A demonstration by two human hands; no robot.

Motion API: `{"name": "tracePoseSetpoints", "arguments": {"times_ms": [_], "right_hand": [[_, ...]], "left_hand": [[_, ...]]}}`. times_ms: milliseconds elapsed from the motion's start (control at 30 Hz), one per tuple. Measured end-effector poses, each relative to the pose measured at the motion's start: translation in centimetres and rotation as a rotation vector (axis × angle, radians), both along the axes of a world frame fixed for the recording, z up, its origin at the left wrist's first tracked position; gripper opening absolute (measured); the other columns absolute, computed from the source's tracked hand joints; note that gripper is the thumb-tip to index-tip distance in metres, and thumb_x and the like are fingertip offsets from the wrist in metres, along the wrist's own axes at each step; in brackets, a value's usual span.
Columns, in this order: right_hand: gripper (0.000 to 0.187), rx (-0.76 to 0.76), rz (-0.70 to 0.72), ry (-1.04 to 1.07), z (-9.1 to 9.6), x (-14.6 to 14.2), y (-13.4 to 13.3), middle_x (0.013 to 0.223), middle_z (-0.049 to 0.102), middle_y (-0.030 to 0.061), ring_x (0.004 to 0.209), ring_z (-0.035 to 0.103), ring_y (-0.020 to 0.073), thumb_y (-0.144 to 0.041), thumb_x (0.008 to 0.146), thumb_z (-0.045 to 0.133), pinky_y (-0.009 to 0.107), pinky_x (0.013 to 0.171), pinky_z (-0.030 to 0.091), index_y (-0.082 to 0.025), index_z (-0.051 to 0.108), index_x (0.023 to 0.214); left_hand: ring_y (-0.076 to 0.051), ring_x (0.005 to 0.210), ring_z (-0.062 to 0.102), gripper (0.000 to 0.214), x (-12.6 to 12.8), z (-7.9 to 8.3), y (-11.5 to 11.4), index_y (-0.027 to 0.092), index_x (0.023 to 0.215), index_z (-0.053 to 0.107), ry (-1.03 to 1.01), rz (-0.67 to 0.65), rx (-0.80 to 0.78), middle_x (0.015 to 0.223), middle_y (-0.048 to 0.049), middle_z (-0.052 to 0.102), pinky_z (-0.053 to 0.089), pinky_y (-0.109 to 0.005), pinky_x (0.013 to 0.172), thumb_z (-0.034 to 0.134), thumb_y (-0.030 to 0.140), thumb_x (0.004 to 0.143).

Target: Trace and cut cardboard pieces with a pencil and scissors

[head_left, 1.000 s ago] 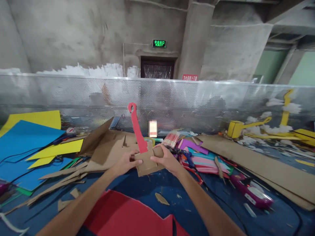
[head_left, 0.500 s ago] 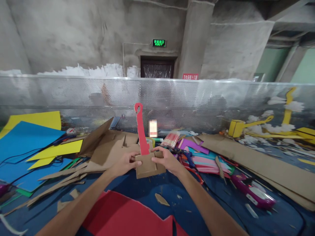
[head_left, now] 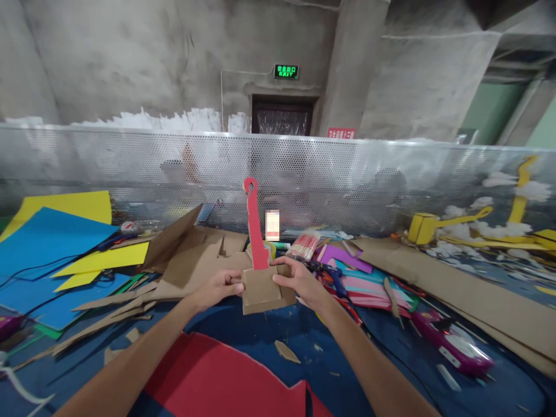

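Observation:
In front of me is a small brown cardboard box [head_left: 261,291], with a flap or second panel at its right side. A red hook-ended strip [head_left: 256,229] stands upright from its top, tilted slightly left. My right hand [head_left: 299,282] grips the box's upper right, thumb on the front and fingers along the top edge. Closed fingertips of my left hand [head_left: 222,288] press at the left edge; what is behind the box is hidden. A large red sheet [head_left: 226,376] with a cut edge lies between my forearms.
Blue sheets [head_left: 56,237], yellow sheets [head_left: 104,260] and cardboard pieces [head_left: 186,266] lie left. To the right are a blue glue gun [head_left: 334,281], coloured sheets [head_left: 373,289], a purple device [head_left: 452,341] and long cardboard [head_left: 452,284]. A perforated metal screen [head_left: 208,174] stands behind.
The view has shifted slightly, so everything sits a little differently in frame. My left thumb has slid from the box's front to its left edge. The right hand keeps its grip.

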State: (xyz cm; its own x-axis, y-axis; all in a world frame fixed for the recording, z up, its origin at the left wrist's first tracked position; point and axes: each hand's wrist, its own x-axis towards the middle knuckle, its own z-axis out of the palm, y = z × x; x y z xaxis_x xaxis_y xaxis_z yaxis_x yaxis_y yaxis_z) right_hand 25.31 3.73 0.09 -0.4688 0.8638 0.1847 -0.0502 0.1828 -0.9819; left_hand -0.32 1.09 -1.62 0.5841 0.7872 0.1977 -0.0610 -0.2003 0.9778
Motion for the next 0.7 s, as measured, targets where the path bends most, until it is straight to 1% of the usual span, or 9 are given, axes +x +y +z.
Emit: {"name": "tracePoseSetpoints", "arguments": {"times_ms": [100, 233, 400, 467, 567, 633, 700], "right_hand": [[0.04, 0.015, -0.009, -0.007, -0.3, 0.1, 0.2, 0.088, 0.067, -0.0004, 0.08, 0.063, 0.0172, -0.032, 0.071, 0.079, 0.028, 0.073, 0.047, -0.021, 0.062, 0.105], [0.038, 0.077, -0.049, -0.057, -0.6, 0.1, 0.6, 0.088, 0.067, -0.0002, 0.081, 0.062, 0.018, -0.031, 0.071, 0.077, 0.029, 0.073, 0.047, -0.021, 0.063, 0.105], [0.037, 0.125, -0.134, -0.101, -0.1, 0.0, 0.4, 0.083, 0.064, -0.001, 0.077, 0.061, 0.0186, -0.032, 0.068, 0.077, 0.029, 0.069, 0.047, -0.021, 0.063, 0.101], [0.035, 0.155, -0.152, -0.113, 0.0, -0.1, 0.4, 0.083, 0.063, -0.0008, 0.077, 0.06, 0.0188, -0.032, 0.069, 0.076, 0.029, 0.069, 0.047, -0.022, 0.064, 0.1], [0.035, 0.201, -0.166, -0.116, -0.3, -0.2, 0.6, 0.085, 0.063, 0.0, 0.079, 0.061, 0.0193, -0.032, 0.071, 0.075, 0.03, 0.069, 0.048, -0.023, 0.064, 0.103], [0.035, 0.225, -0.172, -0.105, -0.6, -0.3, 0.7, 0.088, 0.064, 0.0005, 0.081, 0.062, 0.0197, -0.032, 0.073, 0.075, 0.031, 0.071, 0.05, -0.024, 0.063, 0.105], [0.04, 0.23, -0.172, -0.068, -0.8, -0.6, 0.8, 0.092, 0.065, 0.001, 0.085, 0.063, 0.0206, -0.032, 0.073, 0.075, 0.033, 0.075, 0.051, -0.024, 0.061, 0.109]], "left_hand": [[-0.028, 0.098, 0.068, 0.053, 0.1, -0.3, 0.1, 0.015, 0.111, 0.071, -0.006, 0.025, 0.002, 0.1, -0.0111, 0.074, 0.048, -0.041, 0.094, 0.071, 0.055, 0.076], [-0.027, 0.093, 0.068, 0.049, 0.4, -0.3, 0.0, 0.015, 0.107, 0.073, -0.005, 0.023, 0.006, 0.097, -0.0109, 0.074, 0.049, -0.04, 0.091, 0.07, 0.055, 0.078], [-0.026, 0.092, 0.069, 0.046, 0.8, -0.2, 0.0, 0.014, 0.105, 0.072, -0.017, 0.057, -0.038, 0.097, -0.0116, 0.074, 0.05, -0.039, 0.089, 0.07, 0.052, 0.079], [-0.026, 0.093, 0.069, 0.046, 1.0, -0.2, 0.0, 0.014, 0.106, 0.071, -0.037, 0.095, -0.055, 0.1, -0.012, 0.074, 0.051, -0.038, 0.088, 0.071, 0.051, 0.079], [-0.026, 0.093, 0.069, 0.051, 1.6, 0.1, -0.3, 0.015, 0.115, 0.067, -0.057, 0.189, -0.072, 0.105, -0.012, 0.073, 0.054, -0.037, 0.083, 0.072, 0.049, 0.078], [-0.026, 0.095, 0.069, 0.054, 2.2, 0.4, -0.6, 0.016, 0.118, 0.065, -0.052, 0.259, -0.052, 0.106, -0.0116, 0.073, 0.054, -0.037, 0.081, 0.074, 0.048, 0.076], [-0.027, 0.095, 0.068, 0.053, 2.6, 0.7, -0.9, 0.015, 0.116, 0.066, -0.04, 0.326, -0.015, 0.105, -0.0109, 0.074, 0.055, -0.036, 0.079, 0.075, 0.047, 0.075]]}}
